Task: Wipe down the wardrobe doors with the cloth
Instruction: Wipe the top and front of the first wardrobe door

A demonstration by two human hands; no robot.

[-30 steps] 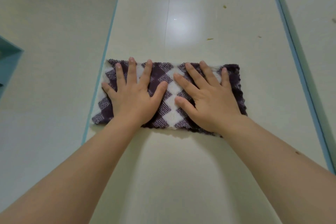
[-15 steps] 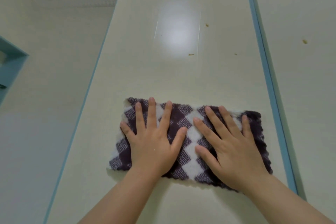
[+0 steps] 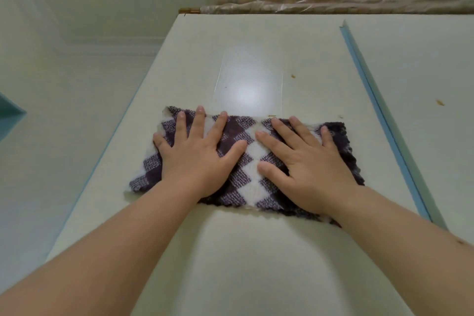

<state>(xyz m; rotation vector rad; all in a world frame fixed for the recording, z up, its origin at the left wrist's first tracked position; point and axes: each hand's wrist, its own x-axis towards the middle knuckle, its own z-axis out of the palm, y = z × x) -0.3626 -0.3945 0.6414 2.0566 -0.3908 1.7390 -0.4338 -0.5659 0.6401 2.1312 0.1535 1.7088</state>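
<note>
A person's left hand (image 3: 195, 159) and right hand (image 3: 305, 169) press flat, fingers spread, on a purple-and-white checked cloth (image 3: 246, 161) spread across a cream wardrobe door (image 3: 230, 251). The cloth spans most of the door's width, its left end near the door's left edge, its dark right end near the pale blue strip (image 3: 384, 120) that divides this door from the neighbouring door (image 3: 423, 72). A bright light reflection (image 3: 251, 90) sits just above the cloth. Small brown specks (image 3: 293, 76) dot both doors. Plastic-wrapped rolls (image 3: 333, 0) lie along the wardrobe's top edge.
</note>
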